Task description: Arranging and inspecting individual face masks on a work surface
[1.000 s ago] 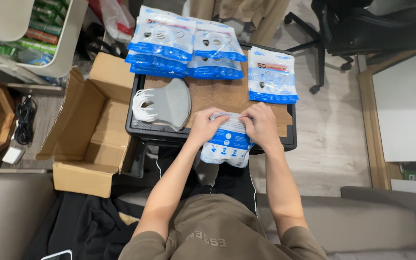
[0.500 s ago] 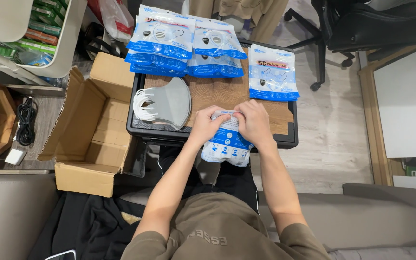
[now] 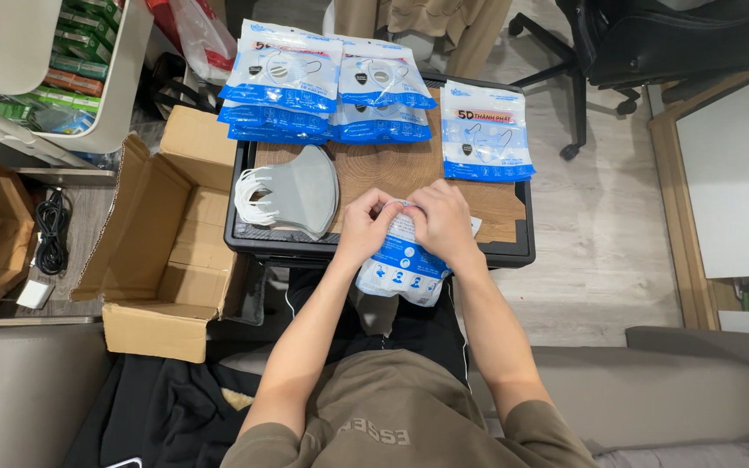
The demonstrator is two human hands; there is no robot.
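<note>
Cardboard box (image 3: pixel 175 251) open; contents not discernible. Left hand (image 3: pixel 367 227), right hand (image 3: pixel 441 223): fingers pinched on mask packet (image 3: pixel 400 269) top, as 0.5 s earlier.

Glossy plastic, matt cloth, wood.
I see a glossy plastic packet (image 3: pixel 402 264), matt grey cloth masks (image 3: pixel 292 192), wood-grain desk (image 3: pixel 392 169), rough cardboard box (image 3: pixel 171 251).

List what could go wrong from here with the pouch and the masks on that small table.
The blue-and-white pouch hangs past the table's black rim, pinched only at its top by the left hand and right hand; a loose grip might drop it onto the lap. The stack of grey masks lies near the left edge, above the open cardboard box; an elbow nudge could tip it in.
</note>
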